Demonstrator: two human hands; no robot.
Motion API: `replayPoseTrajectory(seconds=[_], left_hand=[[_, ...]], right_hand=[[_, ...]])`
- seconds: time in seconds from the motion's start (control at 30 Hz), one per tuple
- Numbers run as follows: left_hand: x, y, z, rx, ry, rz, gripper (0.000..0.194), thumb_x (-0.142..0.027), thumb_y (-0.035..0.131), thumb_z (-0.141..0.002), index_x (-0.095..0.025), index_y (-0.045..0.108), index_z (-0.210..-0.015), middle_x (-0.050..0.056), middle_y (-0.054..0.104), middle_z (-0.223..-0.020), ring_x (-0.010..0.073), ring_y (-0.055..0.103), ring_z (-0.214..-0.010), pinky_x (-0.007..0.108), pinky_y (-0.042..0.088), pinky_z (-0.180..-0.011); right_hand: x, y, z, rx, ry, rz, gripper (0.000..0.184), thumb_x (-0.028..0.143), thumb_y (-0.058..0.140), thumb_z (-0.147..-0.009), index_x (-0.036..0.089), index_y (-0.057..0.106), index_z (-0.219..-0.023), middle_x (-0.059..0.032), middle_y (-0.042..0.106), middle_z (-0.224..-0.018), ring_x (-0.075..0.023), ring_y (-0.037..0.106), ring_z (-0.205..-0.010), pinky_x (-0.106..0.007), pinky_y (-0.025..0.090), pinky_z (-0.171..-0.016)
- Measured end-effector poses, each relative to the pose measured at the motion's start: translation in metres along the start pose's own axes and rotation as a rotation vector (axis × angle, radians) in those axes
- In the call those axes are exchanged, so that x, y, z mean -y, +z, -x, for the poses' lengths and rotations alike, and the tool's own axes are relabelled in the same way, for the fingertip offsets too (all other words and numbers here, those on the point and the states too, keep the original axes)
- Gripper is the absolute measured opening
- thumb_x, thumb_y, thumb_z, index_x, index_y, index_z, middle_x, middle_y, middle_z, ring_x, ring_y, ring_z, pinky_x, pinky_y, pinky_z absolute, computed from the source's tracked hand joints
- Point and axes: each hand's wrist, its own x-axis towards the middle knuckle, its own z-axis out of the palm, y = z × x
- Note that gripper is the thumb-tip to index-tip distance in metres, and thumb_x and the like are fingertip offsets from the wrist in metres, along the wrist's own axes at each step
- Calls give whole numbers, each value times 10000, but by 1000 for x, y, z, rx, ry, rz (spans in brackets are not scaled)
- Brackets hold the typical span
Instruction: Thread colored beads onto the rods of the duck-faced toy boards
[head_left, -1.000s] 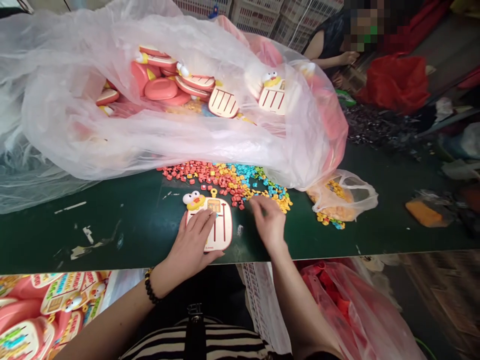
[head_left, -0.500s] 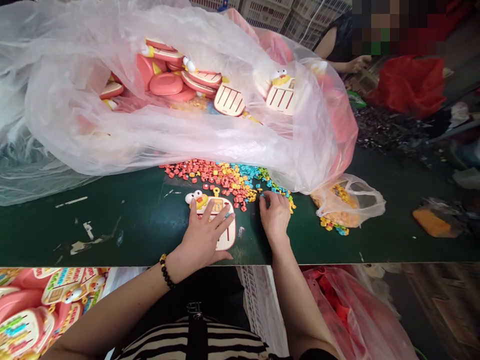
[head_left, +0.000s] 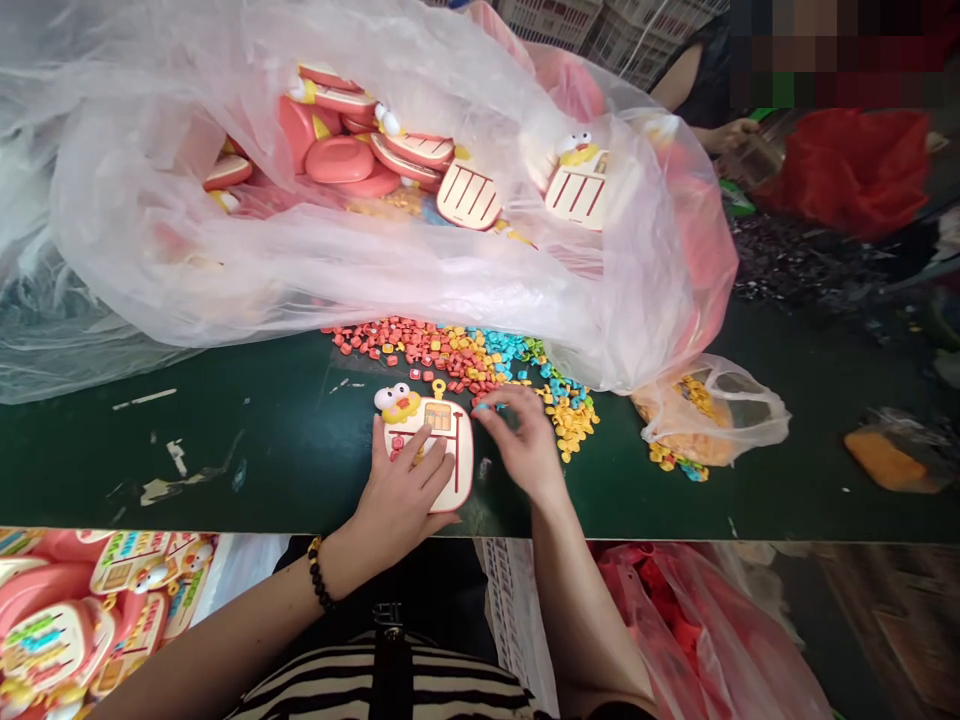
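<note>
A cream toy board with a red rim and a bulging-eyed, yellow-billed duck head [head_left: 466,455] lies on the green table. My left hand [head_left: 405,480] holds it there, fingers over its face and thumb along the near edge. Beside its right edge, my right hand [head_left: 525,440] pinches a small blue plastic piece [head_left: 480,407] between thumb and fingertips. Small red pieces [head_left: 424,345] lie heaped behind the board, merging into blue pieces [head_left: 506,345] and yellow pieces [head_left: 574,425] toward the right.
A large clear plastic bag [head_left: 360,270] full of similar toys spans the back of the table [head_left: 292,450]. To the right sits a small bag [head_left: 686,425] of yellow pieces. More toys [head_left: 97,620] are below the front edge at left. A co-worker's hand [head_left: 739,135] shows at far right.
My right hand has moved left from the pile to the board's edge, with a blue piece in its fingertips. My left fingers have drawn closer together and down the board. Yellow pieces have spread nearer.
</note>
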Motion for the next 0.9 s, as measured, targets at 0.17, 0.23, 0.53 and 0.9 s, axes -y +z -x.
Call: replayPoseTrajectory(seconds=[0.17,0.23,0.53,0.9], left_hand=[[-3,-4,10,33,-61,-3,525,-472,622,-831,-228,551,-1290,117,566,-1344,366,417,-1313,743,52,-1083],[-3,-5,13,39,-54,-21,502,-429,588,-861,-233,528,-1319,109,536,-1380,353,399,-1328,702,115,-1101],[1,2,20,-25,-73,-10,559,-331,446,-920,-74,369,-1410,188,488,-1404,283,410,-1335,533,199,-1146],[-5,-18,-4,178,-104,-63,661,-453,731,-733,-209,526,-1312,107,517,-1397,348,495,-1159,667,242,-1071]], right_hand=[[22,28,11,15,-36,212,205,291,490,-921,257,692,-931,-50,687,-950,-236,574,-1009,-415,389,-899],[20,31,16,-32,-106,312,236,246,468,-935,266,692,-1004,-52,703,-979,-248,563,-1079,-437,356,-943],[35,41,73,87,-152,298,435,245,398,-956,233,468,-1385,-80,519,-1415,-299,337,-1388,-497,385,-1019],[-33,-21,-44,-36,186,349,267,206,544,-830,180,710,-1038,-114,712,-1016,-264,657,-918,-428,511,-850]])
